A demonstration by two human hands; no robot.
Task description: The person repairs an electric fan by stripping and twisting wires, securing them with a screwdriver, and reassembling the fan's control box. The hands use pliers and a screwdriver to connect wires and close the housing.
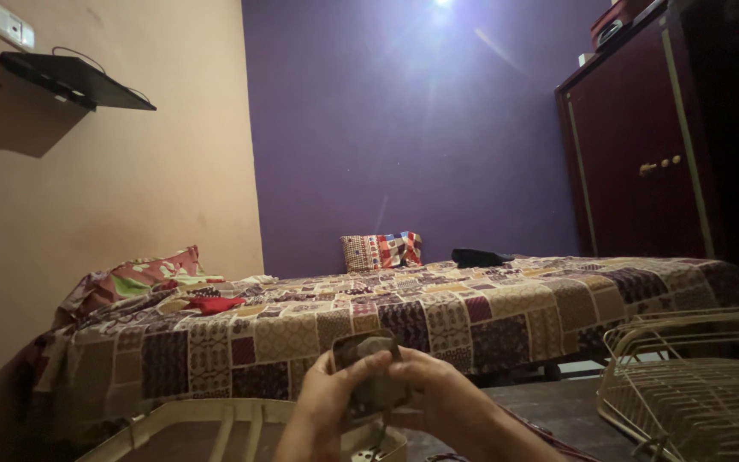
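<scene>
In front of the bed (438,308), 2 hands hold a small dark part (368,364) between them: the left hand (322,406) and right hand (446,398) both pinch it with thumbs and fingertips. A wire rack (694,385) stands right of the bed, a cream frame (215,423) below it.

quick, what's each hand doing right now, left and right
Left hand: closed on the small dark rectangular object, thumb across its front.
Right hand: closed on the same object, fingers on its right side.
</scene>
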